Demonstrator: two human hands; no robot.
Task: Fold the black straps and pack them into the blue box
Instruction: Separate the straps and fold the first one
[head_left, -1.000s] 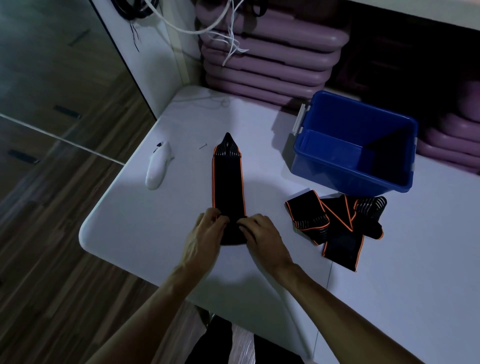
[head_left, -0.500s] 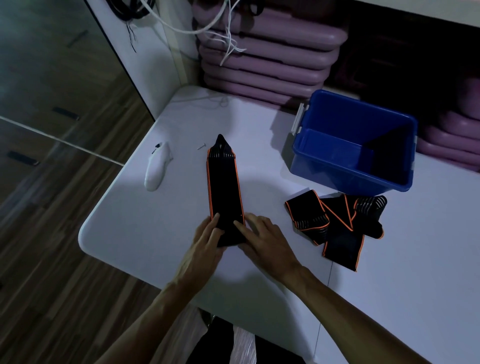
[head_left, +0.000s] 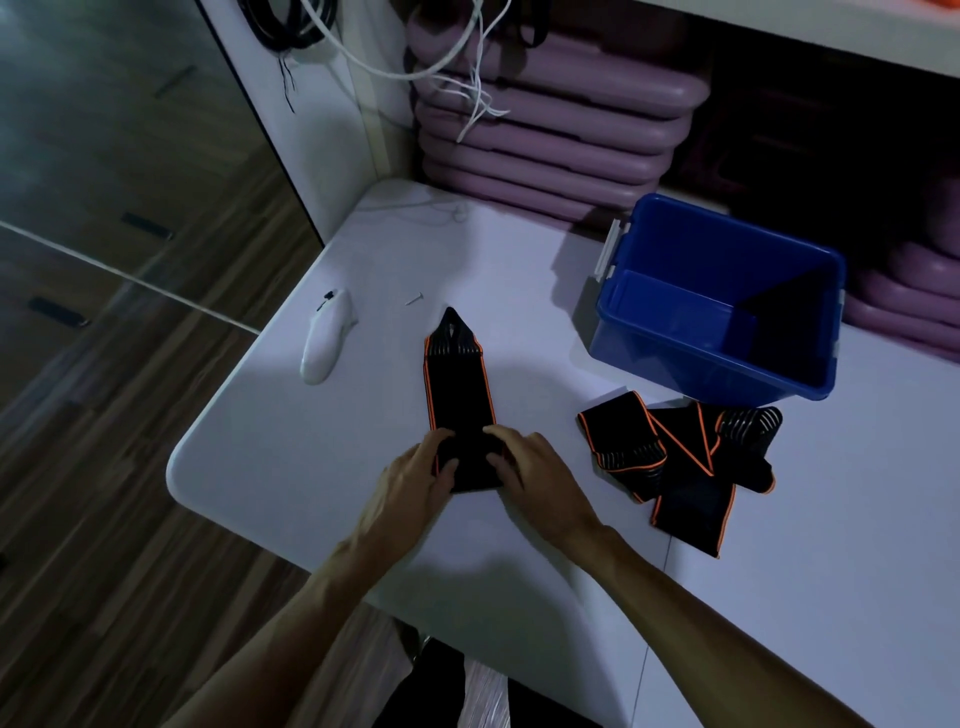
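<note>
Left hand (head_left: 415, 475) and right hand (head_left: 530, 467) each pinch the near end of the black strap (head_left: 457, 387), flat on the surface (head_left: 311, 441); blue box (head_left: 719, 332) stands apart.

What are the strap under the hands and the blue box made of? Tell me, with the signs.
Strap: apparently elastic woven fabric, matte black with orange edging; it lies limp and flat, ribbed at its tapered end. Blue box: seemingly moulded plastic, smooth and slightly glossy, with rigid walls and a rolled rim.

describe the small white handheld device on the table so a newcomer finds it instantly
Start at the white table's rounded left corner. The smooth white elongated plastic device lies there, left of the flat black orange-edged strap. It is the only white object; a tiny screw lies nearby.
</note>
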